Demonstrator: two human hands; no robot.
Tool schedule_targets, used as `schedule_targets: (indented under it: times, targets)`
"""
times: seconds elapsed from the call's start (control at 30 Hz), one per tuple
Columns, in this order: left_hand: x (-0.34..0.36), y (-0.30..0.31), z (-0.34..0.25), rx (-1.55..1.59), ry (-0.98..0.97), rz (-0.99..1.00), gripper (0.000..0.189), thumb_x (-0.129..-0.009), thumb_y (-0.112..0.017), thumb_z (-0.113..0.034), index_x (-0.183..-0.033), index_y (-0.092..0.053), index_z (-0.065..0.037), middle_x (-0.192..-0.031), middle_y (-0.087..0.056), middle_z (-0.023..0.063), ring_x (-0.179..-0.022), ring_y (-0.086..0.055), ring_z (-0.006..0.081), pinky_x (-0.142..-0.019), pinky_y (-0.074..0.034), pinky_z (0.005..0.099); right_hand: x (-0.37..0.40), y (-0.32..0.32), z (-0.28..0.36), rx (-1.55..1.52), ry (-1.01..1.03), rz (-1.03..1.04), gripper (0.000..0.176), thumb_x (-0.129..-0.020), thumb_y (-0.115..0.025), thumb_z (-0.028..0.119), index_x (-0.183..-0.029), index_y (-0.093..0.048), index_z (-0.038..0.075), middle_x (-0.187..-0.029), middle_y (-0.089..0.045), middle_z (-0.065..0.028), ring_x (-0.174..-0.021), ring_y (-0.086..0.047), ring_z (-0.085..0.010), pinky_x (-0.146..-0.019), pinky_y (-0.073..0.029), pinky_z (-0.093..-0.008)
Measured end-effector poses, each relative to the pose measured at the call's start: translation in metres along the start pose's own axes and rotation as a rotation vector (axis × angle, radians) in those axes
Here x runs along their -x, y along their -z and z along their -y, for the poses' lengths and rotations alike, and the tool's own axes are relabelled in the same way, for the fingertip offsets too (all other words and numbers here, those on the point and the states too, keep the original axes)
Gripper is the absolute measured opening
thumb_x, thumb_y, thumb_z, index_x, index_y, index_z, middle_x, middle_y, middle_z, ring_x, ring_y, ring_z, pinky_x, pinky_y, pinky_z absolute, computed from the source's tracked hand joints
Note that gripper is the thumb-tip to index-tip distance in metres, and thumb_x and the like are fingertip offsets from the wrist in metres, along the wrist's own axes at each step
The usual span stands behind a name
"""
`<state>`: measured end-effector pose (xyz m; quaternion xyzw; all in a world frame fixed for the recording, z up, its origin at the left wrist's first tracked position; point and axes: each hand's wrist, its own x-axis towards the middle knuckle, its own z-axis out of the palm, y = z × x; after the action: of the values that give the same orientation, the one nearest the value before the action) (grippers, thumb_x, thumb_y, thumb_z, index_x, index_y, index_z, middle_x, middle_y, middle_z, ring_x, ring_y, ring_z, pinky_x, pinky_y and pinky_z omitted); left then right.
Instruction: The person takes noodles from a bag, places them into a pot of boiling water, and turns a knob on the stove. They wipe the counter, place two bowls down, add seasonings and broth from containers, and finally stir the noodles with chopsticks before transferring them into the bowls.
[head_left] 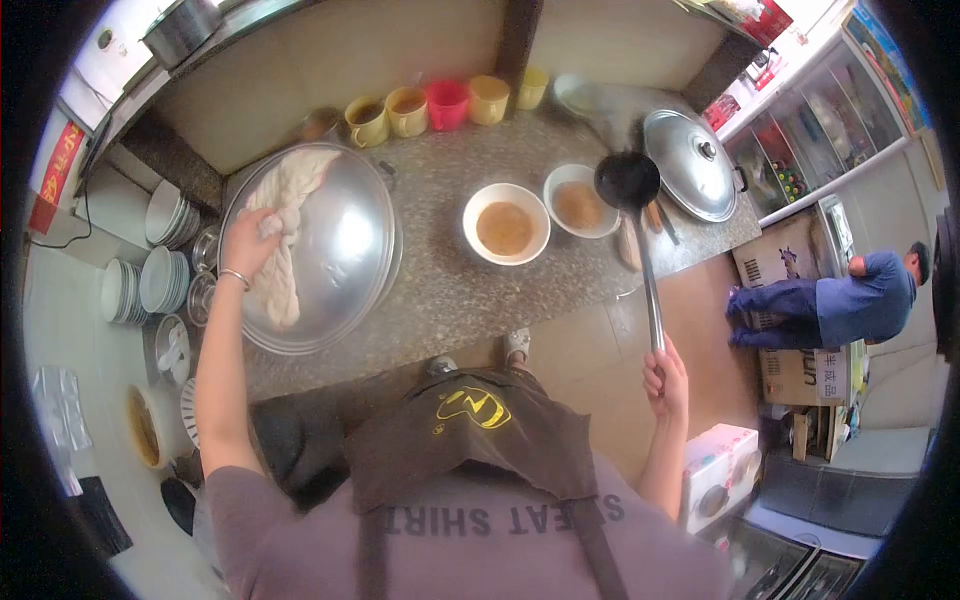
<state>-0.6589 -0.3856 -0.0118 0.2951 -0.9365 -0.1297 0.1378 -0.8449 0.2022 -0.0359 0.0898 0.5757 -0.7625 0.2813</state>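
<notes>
At left, a domed metal lid (350, 225); right of centre, a long-handled ladle (628, 182), clamped in the fingers of the right hand (666, 379); draped across the lid, a cloth (288, 228), gripped by the left hand (248, 242), fingers curled; at centre, two bowls (474, 225) of brown liquid.

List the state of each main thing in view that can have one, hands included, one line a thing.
left hand: closed on cloth
right hand: closed around ladle
cloth: bunched, on large lid
ladle: raised
large lid: partly covered
white bowl: upright, part-filled
second bowl: upright, part-filled
smaller lid: knob upward
red cup: upright
plates: stacked
</notes>
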Motion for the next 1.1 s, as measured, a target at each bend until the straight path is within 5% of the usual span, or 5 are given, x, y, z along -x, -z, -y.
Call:
schedule_targets:
  times: [0.23,0.5,0.77,0.97,1.1]
  targets:
    - [0.005,0.024,0.028,0.05,0.016,-0.037,0.04,-0.063,-0.063,-0.019,-0.1,-0.056,-0.005,-0.096,-0.054,0.0154,-0.092,-0.052,0.0287,-0.082,-0.039,0.0328,-0.001,-0.03,-0.023,-0.141,-0.157,0.269,0.049,-0.082,-0.044,0.011,-0.128,-0.026,0.011,-0.065,-0.042,-0.0022,-0.038,-0.031,-0.0042,-0.03,-0.025,-0.0151]
    - [0.004,0.019,0.025,0.107,0.115,-0.026,0.042,-0.062,-0.064,-0.02,-0.1,-0.056,-0.004,-0.098,-0.055,0.0149,-0.095,-0.051,0.0278,-0.084,-0.038,0.0325,-0.014,-0.112,-0.056,0.261,-0.272,0.536,0.053,-0.082,-0.047,0.012,-0.13,-0.025,0.014,-0.066,-0.041,0.001,-0.041,-0.031,-0.0045,-0.035,-0.025,-0.0175]
    - [-0.006,-0.028,0.024,0.014,0.104,-0.016,0.042,-0.061,-0.065,-0.018,-0.101,-0.056,-0.007,-0.102,-0.053,0.0162,-0.097,-0.049,0.0297,-0.085,-0.038,0.0334,-0.015,-0.082,-0.057,-0.246,-0.38,0.449,0.049,-0.083,-0.045,0.012,-0.129,-0.026,0.013,-0.069,-0.041,-0.0015,-0.041,-0.03,-0.0036,-0.034,-0.024,-0.0152]
    - [-0.019,-0.055,0.015,-0.008,0.061,0.035,0.04,-0.062,-0.064,-0.02,-0.1,-0.057,-0.009,-0.098,-0.054,0.0132,-0.096,-0.048,0.0278,-0.085,-0.036,0.0357,-0.008,-0.051,-0.034,0.036,-0.069,0.128,0.052,-0.082,-0.047,0.01,-0.13,-0.025,0.012,-0.064,-0.041,0.0016,-0.041,-0.032,-0.0037,-0.035,-0.026,-0.0168]
    - [-0.03,-0.077,0.022,-0.13,0.07,0.104,0.037,-0.062,-0.063,-0.018,-0.098,-0.058,-0.01,-0.098,-0.055,0.0128,-0.096,-0.049,0.0274,-0.087,-0.033,0.0361,-0.007,-0.032,-0.025,0.651,0.213,-0.076,0.054,-0.077,-0.05,0.004,-0.128,-0.03,0.006,-0.063,-0.043,0.0034,-0.045,-0.038,-0.0027,-0.038,-0.031,-0.0195]
